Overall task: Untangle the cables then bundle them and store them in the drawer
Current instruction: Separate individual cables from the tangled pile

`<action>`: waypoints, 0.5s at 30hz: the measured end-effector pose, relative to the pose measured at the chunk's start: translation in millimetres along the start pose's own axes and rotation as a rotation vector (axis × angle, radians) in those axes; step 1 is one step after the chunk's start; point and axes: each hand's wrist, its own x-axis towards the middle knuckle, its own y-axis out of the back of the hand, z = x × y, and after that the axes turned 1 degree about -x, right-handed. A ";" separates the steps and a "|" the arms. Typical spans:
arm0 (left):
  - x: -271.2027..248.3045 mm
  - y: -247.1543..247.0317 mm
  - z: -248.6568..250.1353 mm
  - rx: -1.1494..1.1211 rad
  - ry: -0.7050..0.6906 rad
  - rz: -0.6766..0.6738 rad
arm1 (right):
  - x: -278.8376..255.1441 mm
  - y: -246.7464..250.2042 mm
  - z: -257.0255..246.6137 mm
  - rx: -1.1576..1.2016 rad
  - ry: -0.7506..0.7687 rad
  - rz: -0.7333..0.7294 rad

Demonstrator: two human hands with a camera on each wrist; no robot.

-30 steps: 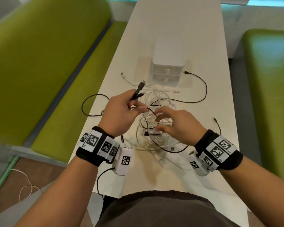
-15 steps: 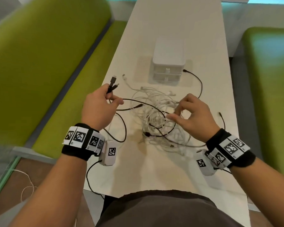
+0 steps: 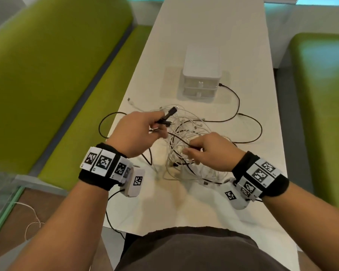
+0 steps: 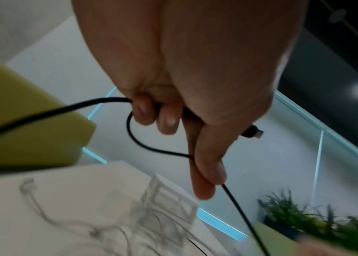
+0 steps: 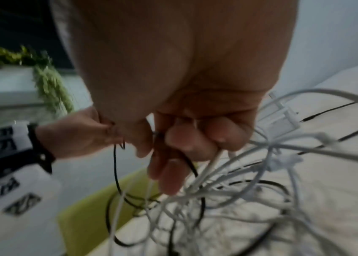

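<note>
Over the near half of the white table (image 3: 209,32), you're working both hands close together w/ a small gap between. Your left hand (image 3: 137,133) is curling round the black cable (image 4: 149,147), plug ends poking out toward 1 o'clock. Your right hand (image 3: 211,151) is pinching that same black strand at the tangle of white cables (image 3: 186,133), which is lying mid-table. At 12 o'clock the drawer unit (image 3: 201,75) is sitting, both drawers closed.
</note>
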 end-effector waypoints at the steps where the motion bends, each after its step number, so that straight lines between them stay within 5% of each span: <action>1: 0.6 4.5 -4.5 0.080 -0.009 0.042 | 0.2 -2.9 5.9 -0.075 -0.055 -0.021; 9: -11.5 12.4 -41.5 0.390 0.160 0.308 | -0.2 2.3 7.4 0.051 -0.023 0.194; 12: -10.0 -9.5 -32.8 0.303 0.454 0.067 | 7.4 5.6 -0.8 0.082 -0.052 0.245; 13: -10.6 -20.2 -28.1 0.250 0.491 -0.009 | 9.7 5.4 -0.5 0.088 -0.065 0.230; 15: -13.8 -38.3 -17.6 0.202 0.382 0.043 | 10.9 4.1 -0.5 0.088 -0.069 0.147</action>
